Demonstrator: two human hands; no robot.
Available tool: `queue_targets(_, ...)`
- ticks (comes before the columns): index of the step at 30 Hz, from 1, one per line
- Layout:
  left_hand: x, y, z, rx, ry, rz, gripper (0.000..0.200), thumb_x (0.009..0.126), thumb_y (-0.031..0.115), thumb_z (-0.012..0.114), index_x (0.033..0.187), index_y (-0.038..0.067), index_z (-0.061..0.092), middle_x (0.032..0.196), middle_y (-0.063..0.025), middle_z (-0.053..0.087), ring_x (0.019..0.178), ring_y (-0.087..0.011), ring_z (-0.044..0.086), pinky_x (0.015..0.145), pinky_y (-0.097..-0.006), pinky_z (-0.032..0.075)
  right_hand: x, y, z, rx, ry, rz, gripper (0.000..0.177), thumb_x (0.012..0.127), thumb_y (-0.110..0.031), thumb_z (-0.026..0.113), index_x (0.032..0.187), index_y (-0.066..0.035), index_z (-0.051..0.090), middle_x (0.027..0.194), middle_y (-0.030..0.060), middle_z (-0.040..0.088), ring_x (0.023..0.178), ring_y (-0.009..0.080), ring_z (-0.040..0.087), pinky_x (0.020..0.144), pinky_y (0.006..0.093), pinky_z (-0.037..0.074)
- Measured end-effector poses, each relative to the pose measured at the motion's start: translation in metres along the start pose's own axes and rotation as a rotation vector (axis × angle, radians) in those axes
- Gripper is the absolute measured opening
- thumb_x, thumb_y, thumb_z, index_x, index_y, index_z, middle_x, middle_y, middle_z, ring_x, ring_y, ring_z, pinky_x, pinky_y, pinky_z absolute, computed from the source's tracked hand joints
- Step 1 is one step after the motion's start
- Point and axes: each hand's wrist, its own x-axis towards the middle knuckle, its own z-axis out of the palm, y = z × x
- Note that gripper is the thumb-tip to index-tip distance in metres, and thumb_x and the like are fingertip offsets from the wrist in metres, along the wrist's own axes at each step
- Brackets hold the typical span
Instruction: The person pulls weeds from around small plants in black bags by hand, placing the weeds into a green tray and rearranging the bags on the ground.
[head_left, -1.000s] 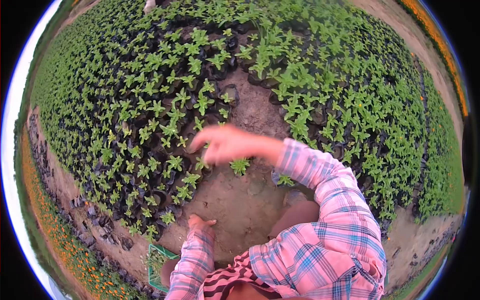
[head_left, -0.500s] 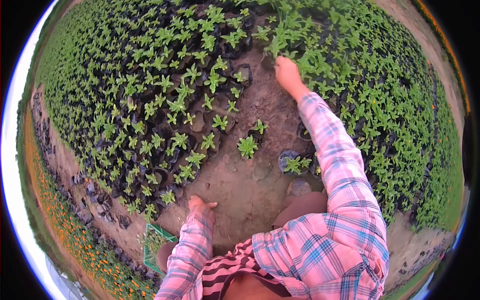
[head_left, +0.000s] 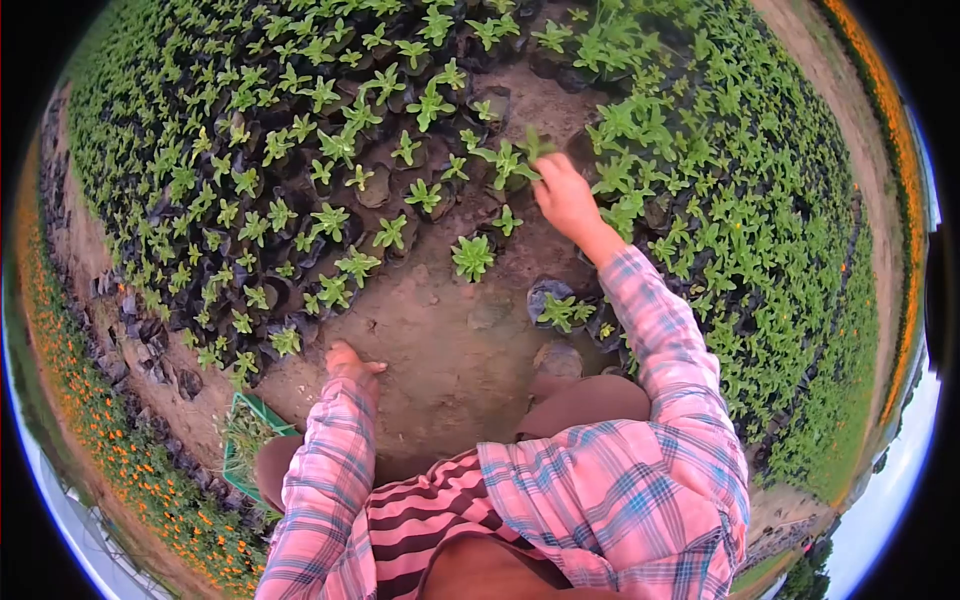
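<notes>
My right hand [head_left: 570, 200] is closed at the top of the bare soil strip, its fingers pinched around a green plant [head_left: 537, 147] whose leaves stick out past the fingertips, slightly blurred. Close to its left stand small seedlings in black bags. My left hand [head_left: 352, 362] rests low on the soil [head_left: 440, 350], thumb pointing right and apart; its other fingers are partly hidden. Between my hands a bright green seedling [head_left: 472, 258] stands on the soil, with a smaller one [head_left: 507, 220] up and right of it.
Dense bagged seedlings [head_left: 270, 130] spread on the left and more [head_left: 730, 200] on the right. A bagged plant [head_left: 565, 312] sits near my knee [head_left: 600, 400]. A green crate [head_left: 233, 450] with cut greens stands lower left. Orange flowers [head_left: 130, 460] line the far left.
My right hand has drawn back from the right-hand plants toward the left-hand seedlings, with a plant in its fingers. The view has shifted; my left hand remains on the soil.
</notes>
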Motion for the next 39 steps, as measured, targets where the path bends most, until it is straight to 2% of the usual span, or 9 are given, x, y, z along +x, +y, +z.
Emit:
queue_targets(2, -0.009, 0.007, -0.007, -0.009, -0.009, -0.010, 0.110, 0.045, 0.046, 0.089, 0.126, -0.003, 0.034, 0.127, -0.0195, 0.047, 0.117, -0.0286, 0.049, 0.096, -0.0354, 0.044, -0.010, -0.015, -0.002, 0.030, 0.180, 0.034, 0.010, 0.080, -0.007, 0.055, 0.090, -0.005, 0.055, 0.088, 0.0146, 0.055, 0.076, 0.0344, 0.058, 0.066, 0.0411, 0.048)
queue_targets(7, -0.010, 0.008, -0.010, -0.028, -0.030, -0.036, 0.106, 0.043, 0.047, 0.089, 0.123, -0.001, 0.037, 0.125, -0.0185, 0.049, 0.116, -0.0284, 0.050, 0.095, -0.0358, 0.045, -0.056, -0.061, 0.008, 0.267, -0.175, 0.361, 0.020, 0.079, -0.021, 0.067, 0.086, -0.005, 0.058, 0.064, 0.0091, 0.057, 0.053, 0.0151, 0.054, 0.051, 0.0293, 0.045)
queue_targets(11, -0.010, 0.008, -0.009, -0.066, -0.018, -0.052, 0.105, 0.043, 0.045, 0.090, 0.121, 0.000, 0.038, 0.124, -0.0176, 0.050, 0.115, -0.0281, 0.051, 0.094, -0.0356, 0.046, -0.066, -0.074, 0.040, 0.162, -0.291, 0.502, 0.029, 0.079, -0.027, 0.062, 0.096, -0.005, 0.054, 0.072, 0.0179, 0.062, 0.070, 0.0382, 0.061, 0.064, 0.0456, 0.048)
queue_targets(23, -0.010, 0.006, -0.008, -0.085, -0.019, -0.027, 0.101, 0.045, 0.042, 0.090, 0.123, 0.000, 0.040, 0.123, -0.0172, 0.052, 0.114, -0.0295, 0.052, 0.094, -0.0370, 0.046, -0.040, -0.081, 0.038, 0.258, -0.058, 0.169, 0.013, 0.076, -0.014, 0.056, 0.081, -0.002, 0.052, 0.075, 0.0197, 0.057, 0.073, 0.0387, 0.057, 0.065, 0.0442, 0.047)
queue_targets(28, -0.016, 0.009, -0.010, -0.070, -0.030, -0.040, 0.105, 0.044, 0.042, 0.090, 0.125, 0.000, 0.038, 0.127, -0.0187, 0.048, 0.118, -0.0304, 0.049, 0.097, -0.0367, 0.044, -0.034, -0.058, 0.039, 0.223, -0.254, 0.210, 0.012, 0.078, -0.016, 0.057, 0.078, -0.005, 0.054, 0.073, 0.0172, 0.059, 0.072, 0.0367, 0.059, 0.063, 0.0433, 0.048)
queue_targets(32, -0.007, 0.000, -0.001, -0.064, 0.005, -0.005, 0.108, 0.042, 0.045, 0.090, 0.124, -0.002, 0.037, 0.126, -0.0201, 0.048, 0.116, -0.0305, 0.050, 0.095, -0.0359, 0.044, 0.019, -0.037, -0.018, 0.323, 0.338, 0.208, 0.009, 0.079, -0.007, 0.057, 0.072, -0.002, 0.053, 0.066, 0.0128, 0.054, 0.058, 0.0280, 0.054, 0.055, 0.0345, 0.045)
queue_targets(33, -0.006, -0.001, 0.000, -0.050, 0.019, 0.013, 0.108, 0.041, 0.046, 0.090, 0.123, -0.002, 0.037, 0.124, -0.0204, 0.048, 0.114, -0.0307, 0.051, 0.094, -0.0357, 0.044, 0.034, -0.008, -0.016, 0.415, 0.350, 0.372, 0.008, 0.079, -0.005, 0.057, 0.074, -0.002, 0.052, 0.066, 0.0129, 0.053, 0.060, 0.0275, 0.054, 0.057, 0.0342, 0.045)
queue_targets(36, -0.002, -0.001, 0.001, -0.056, -0.003, 0.029, 0.108, 0.040, 0.047, 0.090, 0.121, -0.003, 0.038, 0.122, -0.0198, 0.050, 0.112, -0.0306, 0.052, 0.093, -0.0355, 0.045, 0.094, 0.049, -0.028, -0.059, 0.430, 0.118, 0.023, 0.078, -0.006, 0.059, 0.100, -0.006, 0.052, 0.097, 0.0198, 0.052, 0.083, 0.0395, 0.054, 0.073, 0.0459, 0.046)
queue_targets(39, -0.006, 0.004, -0.002, -0.003, 0.004, -0.002, 0.106, 0.040, 0.048, 0.089, 0.119, -0.003, 0.039, 0.121, -0.0182, 0.051, 0.111, -0.0302, 0.052, 0.093, -0.0351, 0.045, 0.141, 0.074, -0.021, -0.194, 0.254, 0.266, 0.028, 0.077, -0.008, 0.061, 0.103, -0.003, 0.051, 0.098, 0.0240, 0.054, 0.090, 0.0423, 0.056, 0.076, 0.0465, 0.048)
